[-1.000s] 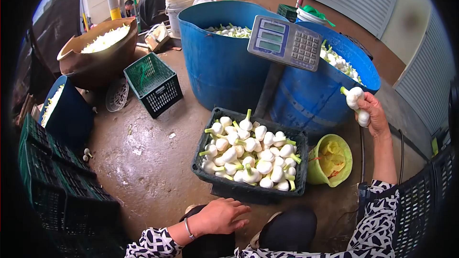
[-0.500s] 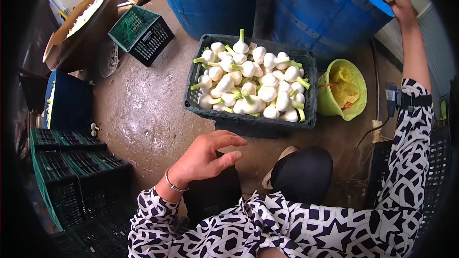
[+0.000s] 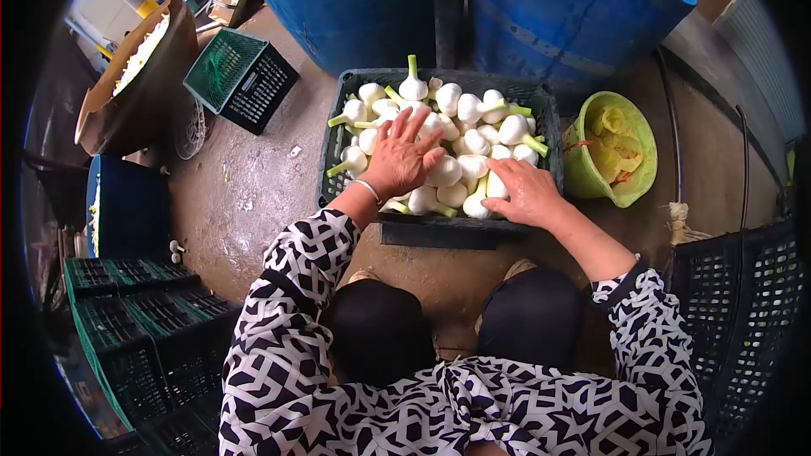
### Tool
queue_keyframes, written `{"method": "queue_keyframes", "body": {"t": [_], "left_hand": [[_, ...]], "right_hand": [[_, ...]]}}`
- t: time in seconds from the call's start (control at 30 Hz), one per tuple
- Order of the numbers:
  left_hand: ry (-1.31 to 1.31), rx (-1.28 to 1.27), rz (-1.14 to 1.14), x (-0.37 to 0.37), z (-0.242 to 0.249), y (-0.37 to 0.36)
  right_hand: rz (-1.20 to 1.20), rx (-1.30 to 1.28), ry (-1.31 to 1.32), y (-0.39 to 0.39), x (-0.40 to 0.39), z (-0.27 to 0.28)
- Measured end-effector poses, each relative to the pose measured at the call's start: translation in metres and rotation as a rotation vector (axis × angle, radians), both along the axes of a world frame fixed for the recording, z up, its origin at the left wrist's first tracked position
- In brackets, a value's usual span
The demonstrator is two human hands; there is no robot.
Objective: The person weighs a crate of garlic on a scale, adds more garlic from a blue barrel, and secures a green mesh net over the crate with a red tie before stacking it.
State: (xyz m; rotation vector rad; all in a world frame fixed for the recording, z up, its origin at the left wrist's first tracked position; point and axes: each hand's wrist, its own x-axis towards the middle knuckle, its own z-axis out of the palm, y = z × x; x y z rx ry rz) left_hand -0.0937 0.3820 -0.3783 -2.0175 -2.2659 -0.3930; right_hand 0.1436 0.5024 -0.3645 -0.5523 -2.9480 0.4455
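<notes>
A dark plastic crate [image 3: 553,118] stands in front of my knees, heaped with white garlic bulbs [image 3: 476,143] that have short green stem stubs. My left hand [image 3: 400,159] lies over the left-middle of the heap, open, its fingers spread across the bulbs. At the front right of the crate, my right hand [image 3: 525,192] rests on the garlic with thumb and fingers apart. One bulb [image 3: 497,186] shows between that thumb and the fingers, but no firm grip on it is visible. The bulbs under both palms are hidden.
Two blue barrels [image 3: 346,13] [image 3: 574,21] stand behind the crate. A yellow-green bucket [image 3: 577,171] with yellow plastic inside is at its right. Green crates [image 3: 127,321] are stacked at lower left; another green crate [image 3: 262,89] and a brown tub [image 3: 127,118] stand farther back.
My right hand has come down from the upper right, where it held a garlic bulb near the blue barrel, to the crate. My left hand has moved forward onto the garlic.
</notes>
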Motion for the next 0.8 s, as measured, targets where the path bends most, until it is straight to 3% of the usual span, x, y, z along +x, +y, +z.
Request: {"method": "queue_keyframes", "body": {"t": [0.07, 0.13, 0.17, 0.27, 0.33, 0.4, 0.47, 0.5, 0.53, 0.6, 0.63, 0.67, 0.8], "left_hand": [[0.169, 0.068, 0.125, -0.008, 0.002, 0.015], [0.101, -0.058, 0.139, 0.002, -0.004, 0.019], [0.007, 0.057, 0.074, 0.002, -0.022, 0.018], [-0.175, 0.193, -0.03, 0.014, -0.002, -0.008], [-0.206, 0.144, -0.122, 0.027, 0.02, -0.024], [-0.145, 0.059, -0.197, 0.037, 0.012, -0.03], [-0.402, 0.019, -0.198, 0.04, 0.001, -0.021], [-0.322, 0.056, -0.241, 0.042, 0.009, -0.018], [-0.325, 0.053, -0.261, 0.045, 0.01, -0.021], [-0.386, 0.043, -0.197, 0.044, 0.011, -0.034], [-0.357, 0.037, -0.188, 0.04, 0.014, -0.042], [-0.328, 0.03, -0.176, 0.035, 0.018, -0.048], [-0.165, 0.056, -0.168, 0.035, 0.016, -0.031]], "right_hand": [[-0.031, -0.062, -0.019, 0.0, -0.004, -0.006], [-0.052, -0.112, -0.041, 0.007, -0.005, -0.004], [-0.048, -0.18, -0.007, 0.009, -0.001, 0.001], [-0.064, -0.323, 0.073, 0.017, 0.01, 0.016], [-0.135, -0.393, 0.362, 0.028, 0.012, 0.028], [-0.12, -0.298, 0.536, 0.037, -0.009, 0.054], [-0.035, 0.032, 0.719, 0.036, -0.044, 0.07], [0.028, 0.058, 0.733, 0.035, -0.062, 0.064], [0.129, 0.052, 0.678, 0.035, -0.079, 0.039], [0.303, -0.075, 0.202, 0.025, -0.087, -0.027], [0.292, 0.016, 0.114, 0.018, -0.084, -0.037], [0.245, -0.097, -0.025, 0.011, -0.084, -0.023], [0.23, -0.043, 0.055, 0.021, -0.087, -0.057]]}}
